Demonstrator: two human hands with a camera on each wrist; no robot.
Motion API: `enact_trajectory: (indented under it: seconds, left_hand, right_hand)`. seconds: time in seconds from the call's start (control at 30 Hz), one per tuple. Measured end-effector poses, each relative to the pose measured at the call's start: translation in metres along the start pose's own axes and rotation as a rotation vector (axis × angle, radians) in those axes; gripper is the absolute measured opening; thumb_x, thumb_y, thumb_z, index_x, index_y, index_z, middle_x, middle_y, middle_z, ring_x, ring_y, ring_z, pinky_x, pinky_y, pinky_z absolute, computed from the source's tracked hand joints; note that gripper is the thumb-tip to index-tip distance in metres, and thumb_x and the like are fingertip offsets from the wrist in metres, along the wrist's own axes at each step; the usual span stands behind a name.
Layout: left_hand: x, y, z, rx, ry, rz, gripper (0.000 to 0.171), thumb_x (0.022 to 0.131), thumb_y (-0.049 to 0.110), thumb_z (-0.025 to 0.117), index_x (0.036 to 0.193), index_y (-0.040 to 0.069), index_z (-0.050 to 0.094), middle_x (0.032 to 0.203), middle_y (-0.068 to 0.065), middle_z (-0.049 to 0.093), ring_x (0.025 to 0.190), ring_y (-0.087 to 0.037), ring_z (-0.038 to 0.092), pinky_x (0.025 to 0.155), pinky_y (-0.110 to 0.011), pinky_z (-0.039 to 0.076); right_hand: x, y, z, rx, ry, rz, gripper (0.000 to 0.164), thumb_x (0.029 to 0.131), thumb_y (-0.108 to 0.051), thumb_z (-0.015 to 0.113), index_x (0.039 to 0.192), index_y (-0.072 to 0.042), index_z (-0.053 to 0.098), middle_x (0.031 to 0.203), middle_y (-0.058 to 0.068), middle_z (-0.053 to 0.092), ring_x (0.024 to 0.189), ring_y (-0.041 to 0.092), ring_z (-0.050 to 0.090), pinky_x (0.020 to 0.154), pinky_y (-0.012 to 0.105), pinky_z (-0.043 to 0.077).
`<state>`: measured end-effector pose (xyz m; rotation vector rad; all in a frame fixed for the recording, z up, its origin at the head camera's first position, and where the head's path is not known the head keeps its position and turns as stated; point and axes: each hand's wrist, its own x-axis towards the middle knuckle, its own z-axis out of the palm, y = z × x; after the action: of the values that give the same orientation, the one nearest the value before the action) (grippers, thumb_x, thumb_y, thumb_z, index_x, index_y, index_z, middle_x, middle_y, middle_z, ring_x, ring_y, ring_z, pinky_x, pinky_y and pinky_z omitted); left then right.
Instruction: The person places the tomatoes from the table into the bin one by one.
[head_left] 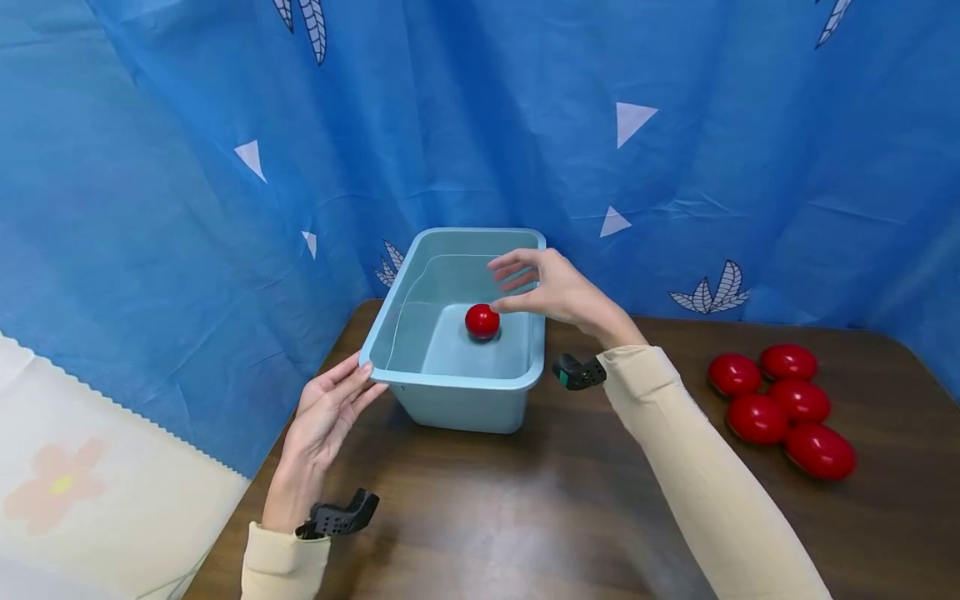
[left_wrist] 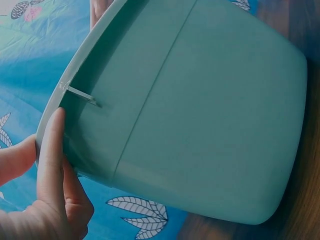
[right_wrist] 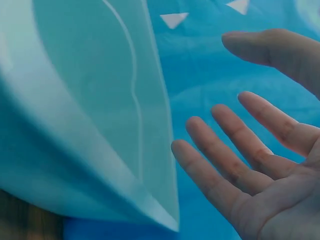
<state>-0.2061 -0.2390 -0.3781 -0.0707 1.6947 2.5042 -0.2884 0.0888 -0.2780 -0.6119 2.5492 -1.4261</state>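
Your left hand (head_left: 326, 417) is holding the near left corner of the light blue bin (head_left: 461, 408): in the left wrist view the thumb is lying against the rim, and the fingers are pressing under and behind it, so they are gripping that edge. Your right hand (head_left: 551, 287) is hovering over the right wall of the bin, palm turned inward; its 4 fingers are spreading loosely with a slight bend, the thumb is standing well apart from them, and they are holding nothing. 1 red ball (head_left: 482, 322) is lying low inside the bin, right of the middle of its floor, and in the head view the tip of your right thumb is showing just beside it.

The bin is standing on the brown wooden table (head_left: 465, 517), its long sides running from near to far. Over on the right, 5 red balls (head_left: 799, 401) are sitting close together on the tabletop, well apart from the bin. A blue curtain (head_left: 480, 125) with white triangles and leaf prints is hanging along the far side, and a pale cloth (head_left: 142, 525) with a flower is lying at the near left. You are wearing cream sleeves (head_left: 712, 483) and 2 black wristbands (head_left: 337, 517).
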Motion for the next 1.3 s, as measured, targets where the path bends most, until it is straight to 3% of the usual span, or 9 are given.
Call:
enact_trajectory:
  seconds: [0.13, 0.33, 0.4, 0.57, 0.8, 0.87, 0.97, 1.1, 1.3]
  left_hand:
    - [-0.003, 0.004, -0.009, -0.026, -0.009, 0.001, 0.064, 0.107, 0.003, 0.058, 0.161, -0.008, 0.026, 0.132, 0.002, 0.067, 0.123, -0.017, 0.067, 0.104, -0.035, 0.055]
    - [-0.005, 0.01, -0.025, -0.099, -0.034, 0.011, 0.032, 0.106, 0.0, 0.058, 0.133, 0.013, 0.068, 0.13, -0.001, 0.068, 0.119, -0.017, 0.069, 0.1, -0.034, 0.058]
    - [-0.006, 0.012, -0.03, -0.143, -0.046, 0.018, 0.029, 0.106, -0.002, 0.057, 0.12, 0.016, 0.074, 0.128, -0.002, 0.068, 0.117, -0.017, 0.07, 0.098, -0.033, 0.059]
    - [-0.012, 0.017, -0.043, -0.225, -0.066, 0.048, 0.032, 0.105, -0.007, 0.053, 0.12, 0.01, 0.076, 0.126, -0.007, 0.069, 0.116, -0.019, 0.07, 0.096, -0.032, 0.06]
    - [-0.016, 0.018, -0.047, -0.256, -0.071, 0.04, 0.031, 0.105, -0.008, 0.053, 0.12, 0.007, 0.076, 0.125, -0.008, 0.07, 0.113, -0.02, 0.072, 0.094, -0.034, 0.061]
    - [-0.016, 0.018, -0.048, -0.268, -0.079, 0.04, 0.032, 0.105, -0.008, 0.052, 0.12, 0.006, 0.076, 0.124, -0.008, 0.071, 0.112, -0.021, 0.073, 0.094, -0.034, 0.061]
    - [-0.016, 0.018, -0.048, -0.271, -0.091, 0.044, 0.032, 0.105, -0.008, 0.051, 0.121, 0.005, 0.076, 0.125, -0.009, 0.071, 0.113, -0.021, 0.072, 0.094, -0.034, 0.061]
    - [-0.016, 0.017, -0.048, -0.271, -0.088, 0.037, 0.031, 0.106, -0.008, 0.052, 0.121, 0.006, 0.075, 0.125, -0.008, 0.072, 0.113, -0.021, 0.072, 0.094, -0.034, 0.061]
    - [-0.018, 0.018, -0.047, -0.249, -0.085, 0.043, 0.032, 0.106, -0.006, 0.051, 0.121, 0.008, 0.076, 0.125, -0.007, 0.071, 0.113, -0.02, 0.072, 0.094, -0.033, 0.061]
  right_hand:
    - [-0.023, 0.002, -0.011, 0.017, 0.074, -0.029, 0.056, 0.091, -0.011, 0.082, 0.143, -0.007, 0.061, 0.139, 0.015, 0.063, 0.124, 0.033, 0.063, 0.101, 0.05, 0.059]
    - [-0.078, 0.025, -0.034, -0.015, 0.194, 0.015, 0.056, 0.094, -0.015, 0.081, 0.145, -0.006, 0.059, 0.142, 0.017, 0.061, 0.126, 0.034, 0.062, 0.104, 0.054, 0.056]
    - [-0.097, 0.035, -0.044, -0.037, 0.229, 0.042, 0.058, 0.094, -0.018, 0.081, 0.146, -0.007, 0.058, 0.143, 0.016, 0.061, 0.127, 0.034, 0.061, 0.103, 0.044, 0.058]
    - [-0.139, 0.065, -0.063, -0.098, 0.318, 0.112, 0.063, 0.096, -0.024, 0.08, 0.15, -0.008, 0.054, 0.147, 0.017, 0.057, 0.126, 0.034, 0.058, 0.089, 0.009, 0.053]
    - [-0.188, 0.118, -0.083, -0.213, 0.427, 0.207, 0.069, 0.095, -0.022, 0.081, 0.153, -0.003, 0.048, 0.146, 0.026, 0.052, 0.124, 0.043, 0.053, 0.078, -0.001, 0.044]
    - [-0.201, 0.132, -0.088, -0.242, 0.442, 0.244, 0.072, 0.094, -0.023, 0.081, 0.153, -0.001, 0.047, 0.145, 0.028, 0.05, 0.124, 0.046, 0.051, 0.077, 0.003, 0.045]
    - [-0.218, 0.152, -0.093, -0.271, 0.437, 0.316, 0.078, 0.094, -0.026, 0.08, 0.155, 0.003, 0.041, 0.147, 0.036, 0.046, 0.126, 0.055, 0.047, 0.093, 0.036, 0.059]
    - [-0.24, 0.176, -0.097, -0.291, 0.405, 0.412, 0.083, 0.096, -0.029, 0.078, 0.154, 0.011, 0.034, 0.148, 0.046, 0.036, 0.127, 0.065, 0.04, 0.096, 0.08, 0.043]
    - [-0.258, 0.199, -0.099, -0.197, 0.35, 0.576, 0.092, 0.099, -0.036, 0.074, 0.156, 0.016, 0.022, 0.15, 0.049, 0.028, 0.13, 0.065, 0.036, 0.101, 0.076, 0.045]
